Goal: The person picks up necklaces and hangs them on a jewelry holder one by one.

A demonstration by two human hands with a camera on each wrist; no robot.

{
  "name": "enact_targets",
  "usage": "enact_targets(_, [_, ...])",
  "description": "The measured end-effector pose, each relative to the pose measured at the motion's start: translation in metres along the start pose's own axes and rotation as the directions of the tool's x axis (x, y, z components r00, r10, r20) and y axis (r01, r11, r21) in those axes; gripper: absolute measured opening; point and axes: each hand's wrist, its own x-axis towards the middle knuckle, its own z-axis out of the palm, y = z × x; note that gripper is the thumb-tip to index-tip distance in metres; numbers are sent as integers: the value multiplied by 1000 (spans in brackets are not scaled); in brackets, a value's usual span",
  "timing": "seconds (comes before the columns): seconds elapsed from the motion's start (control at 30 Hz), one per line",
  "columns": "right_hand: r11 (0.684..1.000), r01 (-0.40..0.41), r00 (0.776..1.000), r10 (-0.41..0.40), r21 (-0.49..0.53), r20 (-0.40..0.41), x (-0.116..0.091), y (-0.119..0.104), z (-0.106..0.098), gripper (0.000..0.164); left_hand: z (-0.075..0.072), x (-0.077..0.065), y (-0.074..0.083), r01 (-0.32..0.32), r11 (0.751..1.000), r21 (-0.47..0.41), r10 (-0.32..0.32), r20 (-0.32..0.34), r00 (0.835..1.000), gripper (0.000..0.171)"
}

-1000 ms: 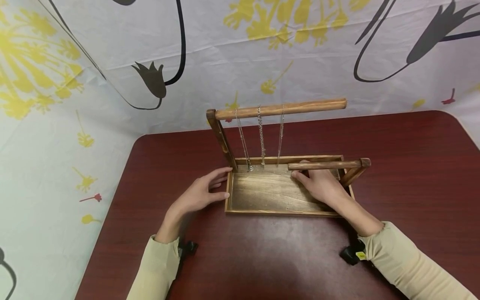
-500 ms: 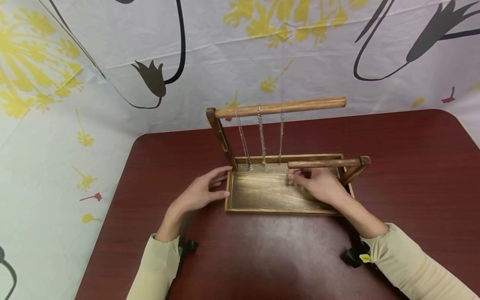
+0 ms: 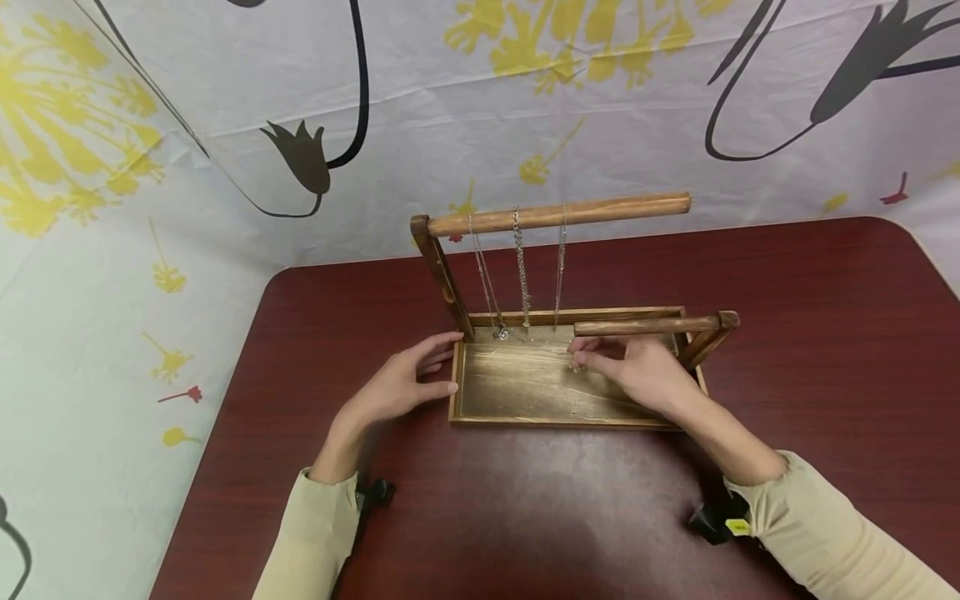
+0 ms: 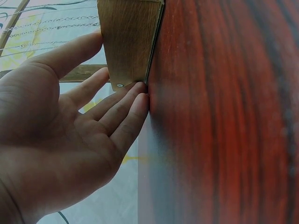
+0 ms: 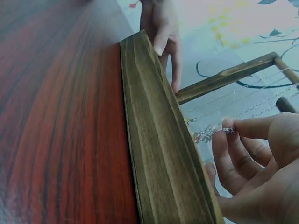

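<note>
My right hand [image 3: 648,371] is over the tray, just below the low wooden bar. Its thumb and forefinger pinch a thin silver chain [image 5: 215,133], which droops in a small bunch in the right wrist view. Whether it is a bracelet or a necklace cannot be told. My left hand [image 3: 397,385] rests its extended fingers and thumb against the left end of the wooden tray [image 4: 131,42]. The tray belongs to a jewelry stand with a high bar [image 3: 622,206] and a lower bar [image 3: 645,327]. Silver necklaces hang from the high bar, including a chunkier chain [image 3: 521,267].
A post [image 3: 442,279] holds up the high bar at the left, and a shorter post [image 3: 703,348] carries the low bar at the right. The stand sits on a dark red table [image 3: 817,333]. A patterned cloth [image 3: 450,125] hangs behind.
My right hand has drawn slightly left and toward me from under the low bar, and the pinched chain has come into sight. The left hand stays at the tray's end.
</note>
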Motion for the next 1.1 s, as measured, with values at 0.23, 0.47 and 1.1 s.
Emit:
enact_targets(0.23, [987,-121,991,113,107,75,-8,-9,-2,26,0,3,-15,-8,1000,7,8,-13,1000,69])
enact_targets(0.47, [935,-99,991,61,340,122,-15,-15,-3,25,0,2,-15,-9,1000,6,9,-11,1000,68])
enact_targets(1.1, [774,-114,958,-80,623,275,-22,-23,-12,23,0,2,-12,-19,999,27,20,-15,1000,68])
